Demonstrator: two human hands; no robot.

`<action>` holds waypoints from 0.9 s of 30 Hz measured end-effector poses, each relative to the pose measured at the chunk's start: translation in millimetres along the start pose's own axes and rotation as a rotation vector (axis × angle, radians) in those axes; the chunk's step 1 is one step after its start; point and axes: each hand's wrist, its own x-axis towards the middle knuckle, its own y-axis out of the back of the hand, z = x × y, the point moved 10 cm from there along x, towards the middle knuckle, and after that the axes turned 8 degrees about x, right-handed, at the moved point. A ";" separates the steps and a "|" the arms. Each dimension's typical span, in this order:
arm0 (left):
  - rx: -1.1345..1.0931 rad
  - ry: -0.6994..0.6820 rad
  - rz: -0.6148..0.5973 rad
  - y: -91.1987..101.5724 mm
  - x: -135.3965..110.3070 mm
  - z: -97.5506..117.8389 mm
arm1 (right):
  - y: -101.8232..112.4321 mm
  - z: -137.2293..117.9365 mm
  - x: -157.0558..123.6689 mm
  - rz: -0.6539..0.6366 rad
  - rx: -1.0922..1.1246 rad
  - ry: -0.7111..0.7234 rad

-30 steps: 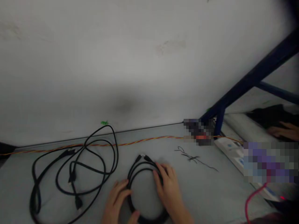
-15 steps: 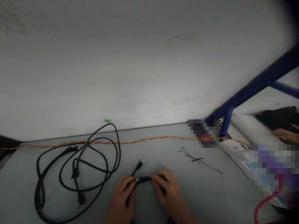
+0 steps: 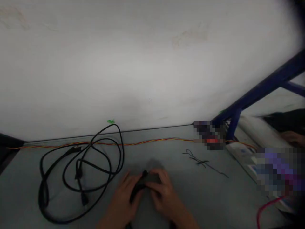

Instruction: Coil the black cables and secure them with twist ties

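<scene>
A short bundled black cable (image 3: 136,191) is held low in the middle of the view, curving between both hands. My left hand (image 3: 122,200) is closed around its left part. My right hand (image 3: 165,195) pinches its right end, fingers and thumb pressed in close to the left hand. A small black plug (image 3: 145,173) pokes up between the fingertips. My fingers hide part of the bundle, and the picture is a little blurred. Left of the hands lies a loosely looped black cable (image 3: 64,173), with a dark plug (image 3: 84,199) among its loops.
Several thin black ties (image 3: 202,162) lie to the right. A twisted red and yellow wire (image 3: 152,140) runs along the table's back, below a pale wall (image 3: 143,73). At right stand a blue metal frame (image 3: 259,86) and a pink-red cord (image 3: 267,205); another person's hand (image 3: 293,137) shows beyond.
My right hand has moved left, close to my left hand. The bundled cable, which was stretched level between them, is now bent and mostly covered by fingers. The view has shifted slightly.
</scene>
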 end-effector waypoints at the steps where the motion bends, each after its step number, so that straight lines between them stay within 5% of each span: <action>1: -0.008 -0.053 0.007 0.2 5.0 4.8 | -1.3 -2.2 1.8 -0.007 0.009 0.021; 5: -0.036 -0.199 0.091 5.6 15.5 18.8 | -10.8 -1.4 7.2 -0.134 0.092 0.028; 15: 0.097 -0.030 0.273 27.9 -14.7 -3.9 | 24.5 12.4 -9.5 -0.203 0.003 -0.064; 20: 0.178 -0.083 0.154 29.5 -40.1 2.0 | 34.1 18.2 -39.3 -0.309 -0.005 -0.207; 23: 0.317 -0.211 0.027 17.1 -59.2 14.6 | 33.7 21.3 -55.7 -0.357 0.036 -0.300; 27: 0.492 -0.410 0.027 8.0 -78.6 23.7 | 38.7 22.8 -66.7 -0.418 0.120 -0.402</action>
